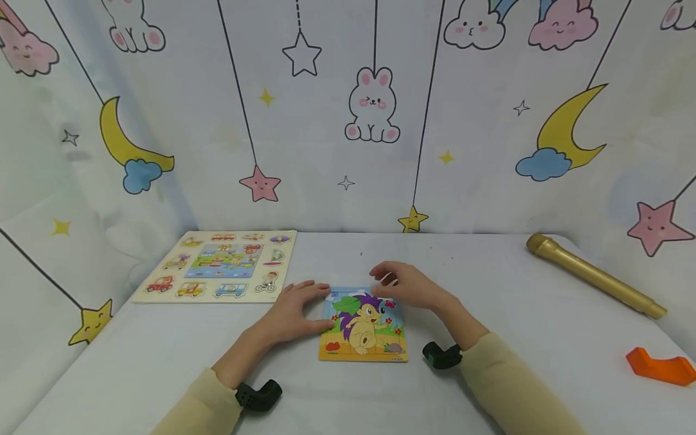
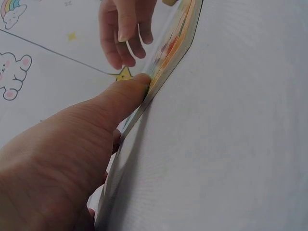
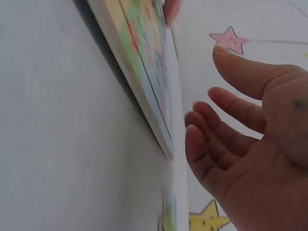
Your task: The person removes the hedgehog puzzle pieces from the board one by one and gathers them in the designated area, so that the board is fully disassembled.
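A small square jigsaw puzzle (image 1: 363,332) with a purple-spined hedgehog lies flat on the white table, its picture filled in. My left hand (image 1: 296,311) rests at its left side, fingers stretched out and the thumb touching the edge; the left wrist view shows this thumb (image 2: 120,98) against the board's rim (image 2: 168,67). Near the top right corner hovers my right hand (image 1: 405,284), fingers loosely bent. In the right wrist view the right hand (image 3: 255,130) holds nothing, and a gap separates it from the puzzle (image 3: 144,62).
A larger picture board (image 1: 174,244) with vehicle pictures lies at the back left. On the right are a gold microphone-shaped stick (image 1: 595,275) and an orange angled block (image 1: 660,367). A cloth (image 1: 326,139) with bunnies, stars and moons hangs behind the table.
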A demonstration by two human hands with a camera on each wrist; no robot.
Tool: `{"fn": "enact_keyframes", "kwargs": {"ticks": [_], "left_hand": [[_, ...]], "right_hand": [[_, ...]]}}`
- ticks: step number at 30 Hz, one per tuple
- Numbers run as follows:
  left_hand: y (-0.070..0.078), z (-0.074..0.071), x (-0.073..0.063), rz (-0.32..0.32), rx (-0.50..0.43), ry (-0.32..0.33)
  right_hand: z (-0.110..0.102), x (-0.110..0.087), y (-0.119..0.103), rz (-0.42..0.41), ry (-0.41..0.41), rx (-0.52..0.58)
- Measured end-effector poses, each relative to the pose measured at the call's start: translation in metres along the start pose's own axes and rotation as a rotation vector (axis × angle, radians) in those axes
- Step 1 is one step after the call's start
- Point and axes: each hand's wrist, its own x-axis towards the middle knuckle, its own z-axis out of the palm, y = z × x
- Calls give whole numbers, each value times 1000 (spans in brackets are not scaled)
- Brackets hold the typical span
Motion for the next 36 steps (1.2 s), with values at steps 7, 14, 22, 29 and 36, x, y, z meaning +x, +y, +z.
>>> {"fn": "enact_keyframes", "kwargs": {"ticks": [7, 14, 22, 29, 36], "left_hand": [[-1, 1, 1, -5, -2, -8], [0, 0, 1, 3, -3, -10], [0, 0, 0, 1, 6, -7], [0, 0, 0, -6, 10, -11], [0, 0, 0, -4, 1, -7]], "right_hand": [[19, 5, -13, -27, -56, -102], [26, 5, -12, 25, -49, -185], [31, 5, -14, 23, -45, -229], [31, 4, -17, 23, -12, -196], [29, 4, -18, -24, -2, -128]]}}
